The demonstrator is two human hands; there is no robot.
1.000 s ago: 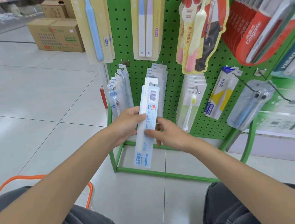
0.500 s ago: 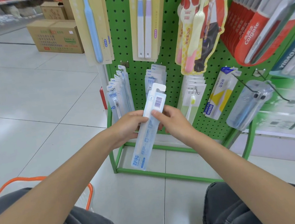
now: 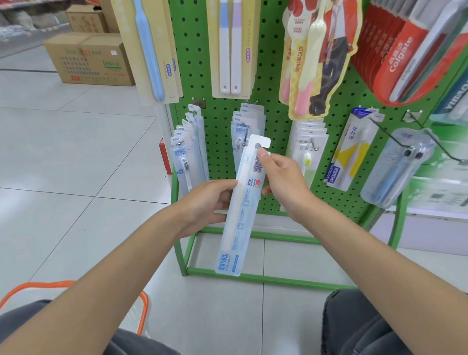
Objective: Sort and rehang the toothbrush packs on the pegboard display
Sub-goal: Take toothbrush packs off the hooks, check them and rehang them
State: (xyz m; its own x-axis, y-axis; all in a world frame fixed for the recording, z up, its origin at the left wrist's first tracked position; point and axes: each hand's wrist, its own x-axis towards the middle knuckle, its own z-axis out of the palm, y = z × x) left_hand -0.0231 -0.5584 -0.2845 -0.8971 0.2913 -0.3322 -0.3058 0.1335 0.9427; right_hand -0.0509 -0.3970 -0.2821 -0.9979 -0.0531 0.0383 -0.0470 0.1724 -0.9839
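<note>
Beside an orange basket (image 3: 143, 311), the left hand (image 3: 206, 202) grips a pack (image 3: 240, 215) mid-length while the right hand (image 3: 283, 180) pinches its tab, tilted just before matching packs (image 3: 251, 116) on the pegboard (image 3: 268, 55) (not yet hung, apparently; their stack crowds the peg), boxes (image 3: 88, 59) beyond.

glossy pale tile floor (image 3: 50, 176), big cardboard box (image 3: 88, 61) parked on it, smaller boxes (image 3: 86, 18) right behind, blurry shelving (image 3: 2, 26) left of it
</note>
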